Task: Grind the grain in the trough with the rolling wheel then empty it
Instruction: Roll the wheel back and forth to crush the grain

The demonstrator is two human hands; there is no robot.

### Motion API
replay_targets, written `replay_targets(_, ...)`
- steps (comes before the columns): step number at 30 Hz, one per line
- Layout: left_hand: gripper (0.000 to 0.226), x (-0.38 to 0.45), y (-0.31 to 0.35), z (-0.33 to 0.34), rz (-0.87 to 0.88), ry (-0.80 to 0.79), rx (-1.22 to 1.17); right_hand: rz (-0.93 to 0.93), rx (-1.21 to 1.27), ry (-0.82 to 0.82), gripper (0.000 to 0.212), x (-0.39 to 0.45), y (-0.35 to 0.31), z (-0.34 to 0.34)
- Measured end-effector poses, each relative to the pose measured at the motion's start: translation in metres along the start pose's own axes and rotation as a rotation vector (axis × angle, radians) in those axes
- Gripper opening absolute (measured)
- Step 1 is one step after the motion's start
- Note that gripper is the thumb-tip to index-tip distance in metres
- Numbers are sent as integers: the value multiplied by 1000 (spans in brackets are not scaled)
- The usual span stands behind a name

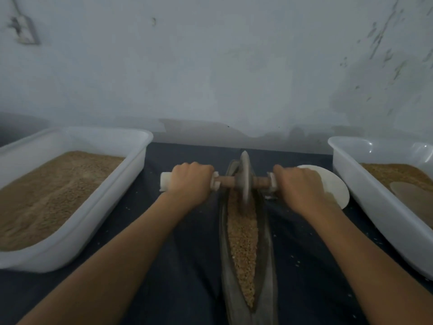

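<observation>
Trough (264, 266): one, lying between your two forearms, its long axis running straight away from you toward the wall.
Grain (242, 240): filling the trough's groove in one strip, nearer you than your hands.
Wheel (245, 177): one, standing on edge in the trough's far end, between your hands.
Axle (226, 181): one, lying crosswise to the trough.
Left hand (189, 181): you are clenching it round the white left handle.
Right hand (298, 186): you are gripping the right handle.
Tubs: two, one (131, 165) outside your left hand, one (351, 174) outside your right.
White disc (335, 184): one, just beyond your right hand.
</observation>
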State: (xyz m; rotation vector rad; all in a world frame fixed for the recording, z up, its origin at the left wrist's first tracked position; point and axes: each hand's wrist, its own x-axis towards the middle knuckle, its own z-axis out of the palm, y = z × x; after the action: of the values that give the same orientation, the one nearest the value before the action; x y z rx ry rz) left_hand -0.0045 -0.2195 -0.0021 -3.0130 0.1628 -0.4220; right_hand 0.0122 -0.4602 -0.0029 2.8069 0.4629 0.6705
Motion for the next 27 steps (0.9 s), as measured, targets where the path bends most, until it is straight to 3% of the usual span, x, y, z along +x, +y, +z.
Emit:
replay_targets(5, 27, -60, 3, -8, 45, -36, 13, -75, 82, -113, 37, -56, -3, -17)
replay_targets(10, 34, -122, -2, -30, 78, -158, -29, -231, 138, 69, 63, -114, -7, -57)
replay_targets(14, 30, -97, 1, -24, 36, -214, -36, -190, 44, -126, 57, -94, -10, -44)
replay_targets(17, 20, -50, 5, -5, 12, -65, 16, -70, 49, -101, 38, -47, -7, -12)
replay_targets(21, 20, 3, 6, 3, -1, 69, 103, 25, 83, -21, 31, 3, -3, 9)
replay_targets(27, 32, -43, 10, -10, 76, 33, 97, 2, 169, -138, 32, -51, -5, -9)
